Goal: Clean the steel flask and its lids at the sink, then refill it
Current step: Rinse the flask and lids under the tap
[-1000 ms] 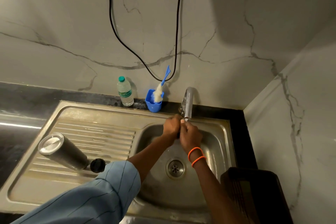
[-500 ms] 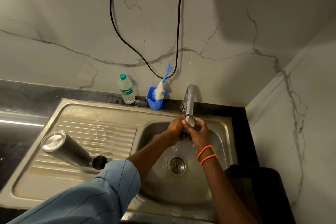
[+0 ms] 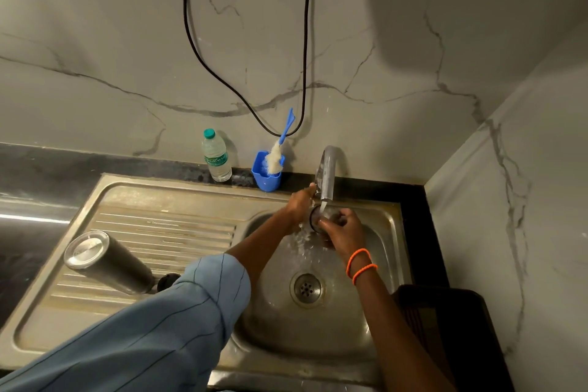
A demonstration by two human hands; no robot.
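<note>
The steel flask [image 3: 105, 261] lies on its side on the sink's drainboard [image 3: 165, 226], base toward the camera. A black lid [image 3: 167, 279] sits at its mouth, half hidden by my blue sleeve. Over the basin, my right hand [image 3: 342, 231] grips a round steel lid [image 3: 318, 216] under the running water from the tap [image 3: 327, 175]. My left hand [image 3: 299, 205] is just left of the lid, its fingers curled up against the tap's base where the handle sits. Most of those fingers are hidden.
A small plastic water bottle [image 3: 216, 156] and a blue cup holding a bottle brush [image 3: 269, 169] stand on the black ledge behind the sink. A black cable [image 3: 222, 83] hangs on the marble wall. A dark crate [image 3: 445, 328] stands at the lower right. The drain [image 3: 307, 289] is wet.
Water now runs from the tap and splashes into the basin. My left hand has risen from the lid to the tap's base. My right hand keeps the lid under the spout.
</note>
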